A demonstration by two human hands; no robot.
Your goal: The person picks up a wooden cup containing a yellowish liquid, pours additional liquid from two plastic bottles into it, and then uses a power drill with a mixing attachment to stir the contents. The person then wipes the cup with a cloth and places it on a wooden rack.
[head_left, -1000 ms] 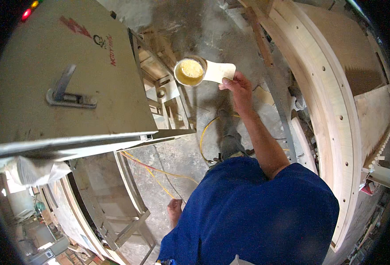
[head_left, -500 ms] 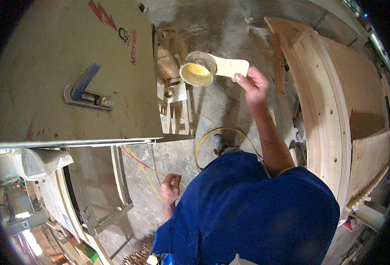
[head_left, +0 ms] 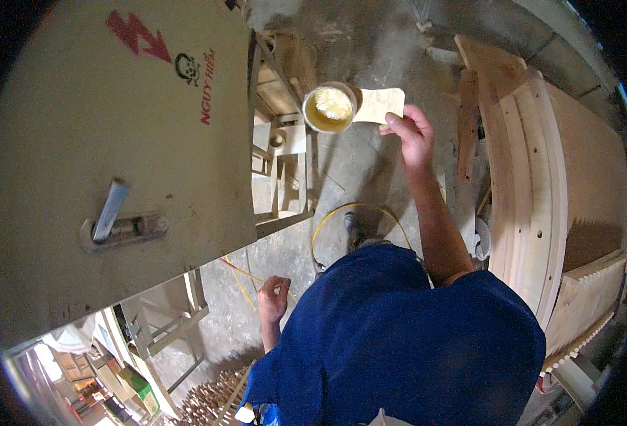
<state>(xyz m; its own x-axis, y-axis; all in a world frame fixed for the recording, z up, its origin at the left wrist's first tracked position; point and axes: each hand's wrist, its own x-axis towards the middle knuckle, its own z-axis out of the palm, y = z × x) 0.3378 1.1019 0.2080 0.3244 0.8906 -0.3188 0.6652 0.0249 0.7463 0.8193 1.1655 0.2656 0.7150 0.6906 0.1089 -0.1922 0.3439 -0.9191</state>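
Note:
My right hand (head_left: 414, 135) grips the end of a flat, pale wooden handle (head_left: 381, 105) between thumb and fingers. That handle joins a round cup (head_left: 313, 117) with stained sides, held out over the floor. A pale yellow mass (head_left: 333, 104) lies inside the cup; its kind does not show. Low at my left side hangs my left hand (head_left: 274, 298), its fingers curled together and nothing visible in them.
A grey metal cabinet (head_left: 207, 163) with a lever handle (head_left: 109, 213) stands close on the left. Beyond it is a wooden rack (head_left: 285, 163). A yellow hose (head_left: 315, 234) loops around my foot. Large curved wooden panels (head_left: 533, 192) stand on the right; wooden sticks (head_left: 210, 394) are piled lower left.
The cup's opening has turned more upward and shows more of the yellow mass. My view has shifted, so the cabinet sits differently. Both hands keep nearly the same place beside my body.

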